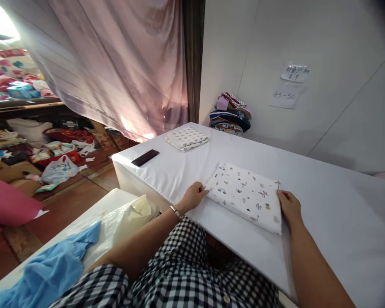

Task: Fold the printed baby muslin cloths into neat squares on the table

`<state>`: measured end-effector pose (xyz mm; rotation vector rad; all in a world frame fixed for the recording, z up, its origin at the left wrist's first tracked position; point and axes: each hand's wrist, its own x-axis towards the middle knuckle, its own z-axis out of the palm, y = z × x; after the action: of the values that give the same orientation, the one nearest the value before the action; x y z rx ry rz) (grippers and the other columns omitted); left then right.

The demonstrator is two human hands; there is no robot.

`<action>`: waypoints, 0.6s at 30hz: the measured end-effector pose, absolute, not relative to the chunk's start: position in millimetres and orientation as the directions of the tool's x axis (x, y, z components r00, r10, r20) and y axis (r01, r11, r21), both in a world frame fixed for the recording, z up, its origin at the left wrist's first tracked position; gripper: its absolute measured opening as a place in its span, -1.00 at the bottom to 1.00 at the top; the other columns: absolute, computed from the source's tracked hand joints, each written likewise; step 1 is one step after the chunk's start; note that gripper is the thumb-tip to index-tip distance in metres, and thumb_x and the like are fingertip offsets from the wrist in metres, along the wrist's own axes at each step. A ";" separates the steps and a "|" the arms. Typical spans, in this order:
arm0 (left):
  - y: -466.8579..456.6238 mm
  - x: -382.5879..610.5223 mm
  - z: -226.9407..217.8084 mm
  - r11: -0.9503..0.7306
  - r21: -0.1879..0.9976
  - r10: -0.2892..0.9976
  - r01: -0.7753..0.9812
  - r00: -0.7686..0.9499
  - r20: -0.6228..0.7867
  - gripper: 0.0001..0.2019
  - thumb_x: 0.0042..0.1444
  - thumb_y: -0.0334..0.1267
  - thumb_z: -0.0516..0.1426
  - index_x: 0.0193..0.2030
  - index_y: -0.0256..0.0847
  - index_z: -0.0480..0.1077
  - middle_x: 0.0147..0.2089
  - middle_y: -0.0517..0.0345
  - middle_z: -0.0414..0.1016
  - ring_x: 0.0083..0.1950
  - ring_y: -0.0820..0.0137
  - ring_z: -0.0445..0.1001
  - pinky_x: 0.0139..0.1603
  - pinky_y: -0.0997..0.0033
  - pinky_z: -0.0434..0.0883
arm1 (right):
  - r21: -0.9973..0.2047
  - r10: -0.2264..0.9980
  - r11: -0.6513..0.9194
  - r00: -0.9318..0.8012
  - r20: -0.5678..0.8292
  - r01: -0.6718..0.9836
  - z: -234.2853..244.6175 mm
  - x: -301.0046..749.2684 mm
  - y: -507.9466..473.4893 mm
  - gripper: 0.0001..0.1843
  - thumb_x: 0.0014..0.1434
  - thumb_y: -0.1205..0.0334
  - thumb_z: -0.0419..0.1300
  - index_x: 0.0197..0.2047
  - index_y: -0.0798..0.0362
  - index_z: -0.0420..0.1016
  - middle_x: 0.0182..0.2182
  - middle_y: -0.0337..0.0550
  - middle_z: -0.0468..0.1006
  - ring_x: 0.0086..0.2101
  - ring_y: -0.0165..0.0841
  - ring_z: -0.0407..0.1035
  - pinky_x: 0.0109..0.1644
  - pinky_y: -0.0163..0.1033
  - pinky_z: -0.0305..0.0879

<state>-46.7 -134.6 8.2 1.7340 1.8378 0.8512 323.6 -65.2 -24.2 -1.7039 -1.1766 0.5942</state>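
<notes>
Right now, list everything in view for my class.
Table: one, white-covered, centre-right
Near cloth: one, white printed, on table
Far cloth: one, white printed, on table
Phone: one, black, on table
Wall: one, pale, behind
Fabric stack: one, multicoloured, by wall
Notes: two, white, on wall
Curtain: one, pinkish, left
Side surface: one, white, lower left
Loose cloth: one, blue, lower left
Plastic bag: one, translucent, lower left
Roll: one, pink, left
Assorted goods: many, mixed, left background
Floor: one, reddish-brown, left
Clothing: uncounted, black-white check, foreground
Bracelet: one, silvery, left wrist
Left hand: one, bare, holding near cloth
Right hand: one, bare, holding near cloth
</notes>
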 end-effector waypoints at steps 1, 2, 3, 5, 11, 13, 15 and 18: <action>-133.3 -48.9 7.8 0.026 0.708 0.994 0.706 -0.091 0.054 -0.81 0.02 -0.18 0.08 -0.51 -0.19 0.21 -0.47 0.25 0.31 -0.40 0.45 0.28 -0.39 0.46 0.19 | -0.898 0.902 -0.082 0.415 0.117 0.433 -24.3 323.1 -66.2 -0.54 -0.12 -0.08 0.16 -0.29 0.14 0.50 -0.37 -0.09 0.54 -0.34 -0.28 0.35 -0.23 -0.23 0.24; -132.7 -50.5 7.7 0.039 0.706 0.996 0.707 -0.086 0.031 -0.81 0.01 -0.18 0.08 -0.52 -0.19 0.21 -0.49 0.25 0.31 -0.42 0.46 0.27 -0.41 0.46 0.17 | -0.900 0.905 -0.079 0.410 0.116 0.428 -24.2 322.6 -67.2 -0.54 -0.12 -0.08 0.16 -0.29 0.14 0.50 -0.38 -0.09 0.53 -0.34 -0.28 0.35 -0.23 -0.23 0.24; -132.7 -51.6 7.8 0.044 0.709 0.997 0.704 -0.076 0.014 -0.81 0.01 -0.18 0.07 -0.52 -0.19 0.20 -0.51 0.26 0.31 -0.43 0.46 0.27 -0.43 0.47 0.17 | -0.902 0.907 -0.077 0.406 0.113 0.425 -23.9 322.1 -68.1 -0.55 -0.11 -0.08 0.16 -0.29 0.13 0.50 -0.38 -0.10 0.53 -0.34 -0.28 0.35 -0.23 -0.23 0.25; -134.1 -52.3 8.9 0.036 0.727 0.998 0.686 -0.057 0.004 -0.83 0.01 -0.19 0.07 -0.52 -0.19 0.20 -0.53 0.27 0.34 -0.44 0.46 0.28 -0.43 0.47 0.17 | -0.904 0.910 -0.079 0.401 0.106 0.419 -23.1 321.3 -69.6 -0.54 -0.10 -0.08 0.16 -0.28 0.13 0.50 -0.37 -0.10 0.53 -0.33 -0.28 0.35 -0.23 -0.24 0.25; -139.7 -51.6 14.2 0.005 0.757 0.999 0.653 -0.032 0.021 -0.84 0.02 -0.22 0.05 -0.52 -0.17 0.18 -0.57 0.29 0.35 -0.46 0.47 0.30 -0.41 0.48 0.21 | -0.887 0.922 -0.109 0.379 0.078 0.448 -16.8 321.0 -71.4 -0.50 -0.10 -0.13 0.14 -0.25 0.12 0.50 -0.34 -0.08 0.54 -0.29 -0.24 0.36 -0.23 -0.22 0.25; -139.8 -51.1 15.2 0.024 0.769 0.999 0.638 -0.035 -0.002 -0.84 0.02 -0.20 0.05 -0.50 -0.17 0.20 -0.59 0.30 0.34 -0.47 0.46 0.31 -0.41 0.48 0.21 | -0.860 0.929 -0.141 0.365 0.056 0.490 -14.7 321.5 -71.5 -0.45 -0.10 -0.17 0.13 -0.21 0.11 0.49 -0.32 -0.07 0.53 -0.28 -0.22 0.36 -0.22 -0.20 0.24; -139.4 -49.2 15.9 0.061 0.779 0.998 0.624 -0.065 -0.026 -0.85 0.03 -0.17 0.06 -0.46 -0.17 0.22 -0.57 0.29 0.35 -0.47 0.46 0.32 -0.42 0.49 0.21 | -0.832 0.942 -0.162 0.334 0.030 0.531 -14.0 321.9 -71.3 -0.41 -0.10 -0.19 0.13 -0.16 0.11 0.48 -0.30 -0.05 0.53 -0.29 -0.21 0.37 -0.23 -0.18 0.24; -138.6 -43.0 16.0 0.101 0.754 0.989 0.650 -0.148 -0.005 -0.79 0.01 -0.06 0.09 -0.41 -0.16 0.25 -0.46 0.24 0.40 -0.41 0.43 0.35 -0.42 0.48 0.21 | -0.788 0.956 -0.182 0.292 -0.003 0.588 -15.6 322.7 -69.9 -0.37 -0.10 -0.22 0.11 -0.10 0.09 0.45 -0.28 -0.05 0.53 -0.30 -0.21 0.39 -0.25 -0.18 0.25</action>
<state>-43.0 -138.6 16.0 1.5973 1.8587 0.8402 322.7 -69.9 -15.6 -1.8707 -1.3827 0.6774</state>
